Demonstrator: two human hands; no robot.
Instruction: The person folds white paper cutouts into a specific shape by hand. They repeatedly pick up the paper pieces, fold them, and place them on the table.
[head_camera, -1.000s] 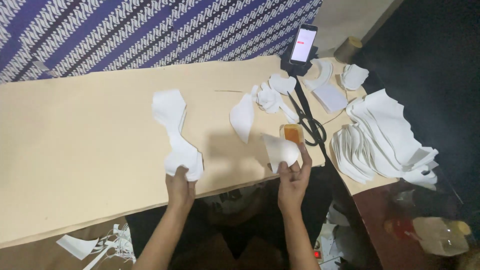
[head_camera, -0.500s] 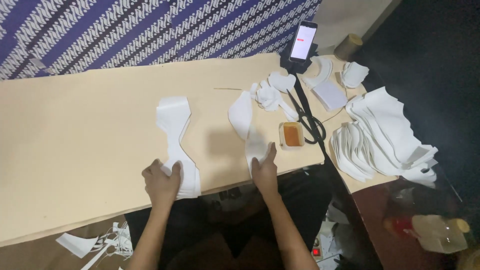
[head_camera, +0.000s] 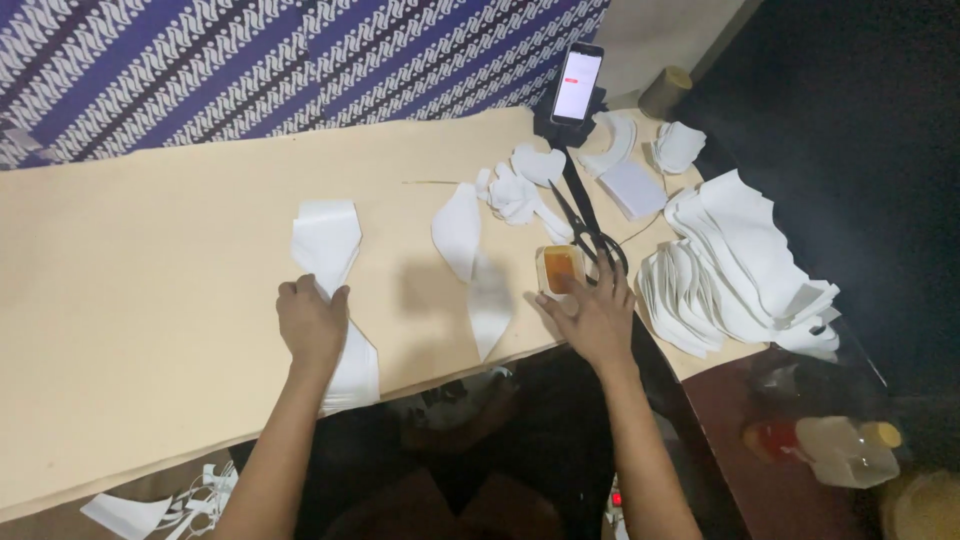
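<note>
My left hand (head_camera: 312, 322) presses flat on a long white cut piece (head_camera: 330, 280) that lies on the beige sheet (head_camera: 150, 260) near its front edge. My right hand (head_camera: 592, 318) rests at the sheet's right front corner, fingers spread, touching a small square container with orange contents (head_camera: 560, 270). A second white cut piece (head_camera: 472, 262) lies between my hands, free of both.
Black scissors (head_camera: 590, 225) lie just behind the container. A phone (head_camera: 578, 85) stands on a holder at the back. A stack of white cut pieces (head_camera: 740, 260) fills the right side, with smaller white scraps (head_camera: 520, 185) further back. A plastic bottle (head_camera: 835, 450) lies low right.
My right hand let go of the white piece, which now lies flat, and moved right to the orange container. My left hand slid up the long white piece.
</note>
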